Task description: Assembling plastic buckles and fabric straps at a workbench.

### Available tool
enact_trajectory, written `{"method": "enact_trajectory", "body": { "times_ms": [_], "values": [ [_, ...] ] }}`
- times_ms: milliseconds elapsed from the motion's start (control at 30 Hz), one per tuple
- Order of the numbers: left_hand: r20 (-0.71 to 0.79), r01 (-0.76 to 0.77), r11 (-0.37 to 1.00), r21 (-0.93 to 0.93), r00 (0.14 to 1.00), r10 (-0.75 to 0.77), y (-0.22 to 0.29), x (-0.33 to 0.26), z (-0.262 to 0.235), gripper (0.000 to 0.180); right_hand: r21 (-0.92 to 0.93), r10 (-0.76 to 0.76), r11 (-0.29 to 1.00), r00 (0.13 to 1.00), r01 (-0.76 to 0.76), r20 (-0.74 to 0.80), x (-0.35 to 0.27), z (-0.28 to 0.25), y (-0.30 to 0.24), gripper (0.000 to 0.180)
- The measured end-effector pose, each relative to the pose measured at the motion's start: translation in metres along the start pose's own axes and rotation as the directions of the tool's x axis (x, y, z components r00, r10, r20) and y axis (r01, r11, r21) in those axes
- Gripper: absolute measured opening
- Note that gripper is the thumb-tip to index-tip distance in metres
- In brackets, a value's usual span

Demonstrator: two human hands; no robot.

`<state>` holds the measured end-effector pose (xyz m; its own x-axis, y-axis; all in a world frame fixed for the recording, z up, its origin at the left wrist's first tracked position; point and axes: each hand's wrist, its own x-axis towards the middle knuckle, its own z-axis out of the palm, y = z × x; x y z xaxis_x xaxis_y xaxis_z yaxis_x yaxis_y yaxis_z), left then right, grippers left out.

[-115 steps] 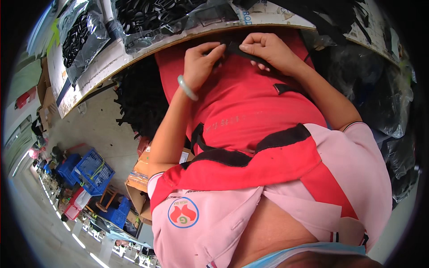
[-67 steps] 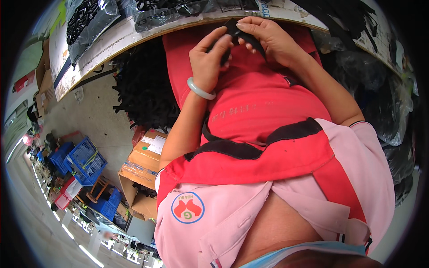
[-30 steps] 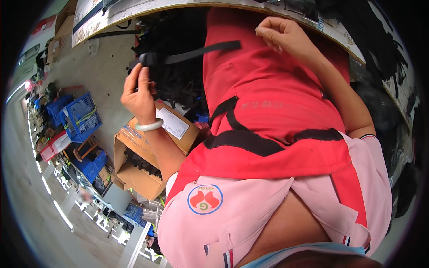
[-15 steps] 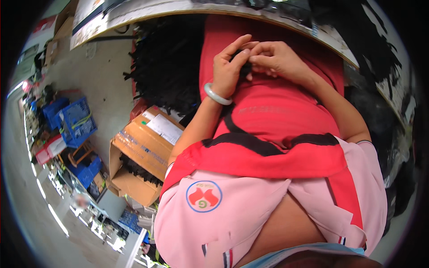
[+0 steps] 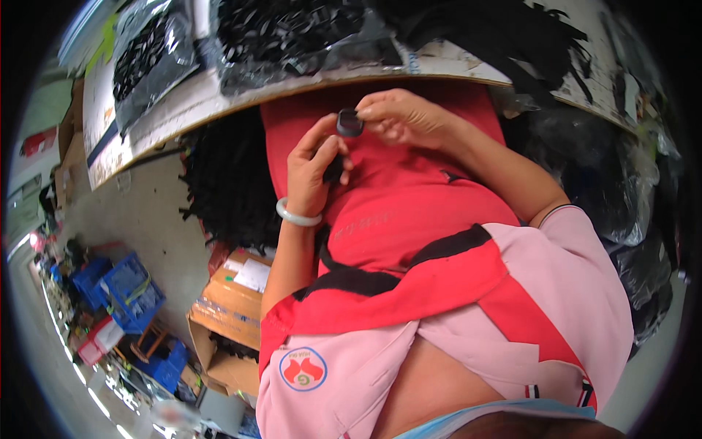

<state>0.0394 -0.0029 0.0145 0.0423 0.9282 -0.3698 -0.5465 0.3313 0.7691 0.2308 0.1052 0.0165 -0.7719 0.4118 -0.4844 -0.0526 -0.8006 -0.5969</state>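
Over my red apron (image 5: 395, 197), a small black ring-like piece (image 5: 350, 123) with rounded corners is held up between my hands. My right hand (image 5: 402, 117) pinches its right edge between thumb and fingertips. On the other side, my left hand (image 5: 311, 168), below a pale bangle (image 5: 298, 214), has its index fingertip against the piece. More black material (image 5: 333, 171) shows under the curled fingers of my left hand; its shape is mostly hidden.
Ahead, a worktable (image 5: 208, 106) carries clear bags of small black pieces (image 5: 285, 36) and black strips (image 5: 512, 44). Black strips (image 5: 227, 183) hang or lie in a mass at the left, near an open carton (image 5: 227, 307). Dark plastic bags (image 5: 607, 175) are at the right.
My hands have moved left and slightly down in the picture and come a little apart, so the black piece now shows between them. More of the tabletop and its bags is in view.
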Motion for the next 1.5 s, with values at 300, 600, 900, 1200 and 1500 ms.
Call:
{"method": "enact_trajectory", "body": {
  "times_ms": [300,600,900,1200,1500],
  "values": [
    [0.586,0.621,0.721,-0.305,0.72,-0.372,0.005,0.004,0.007,0.03,-0.73,-0.317,0.566,0.919,0.382,0.236,-0.042,0.027,-0.033,0.01],
    [0.291,0.38,0.916,-0.13,0.898,-0.331,0.0,0.019,0.012,0.023,-0.839,-0.801,-0.52,0.432,-0.16,0.414,-0.042,-0.063,-0.083,0.023],
    [-0.001,0.109,0.994,0.011,0.994,-0.109,0.012,0.024,0.032,0.014,-0.951,-0.89,-0.092,0.404,0.294,0.211,-0.074,0.029,-0.078,0.016],
    [-0.042,-0.059,0.987,0.148,0.997,0.066,0.001,0.02,0.037,0.016,-0.567,-0.262,0.816,0.947,0.113,-0.188,-0.048,0.016,-0.006,0.017],
    [-0.03,-0.299,0.874,0.383,0.942,0.335,-0.006,0.02,0.038,0.013,-0.45,-0.178,0.89,0.967,0.08,-0.181,-0.041,0.011,-0.006,0.019]
  ]
}}
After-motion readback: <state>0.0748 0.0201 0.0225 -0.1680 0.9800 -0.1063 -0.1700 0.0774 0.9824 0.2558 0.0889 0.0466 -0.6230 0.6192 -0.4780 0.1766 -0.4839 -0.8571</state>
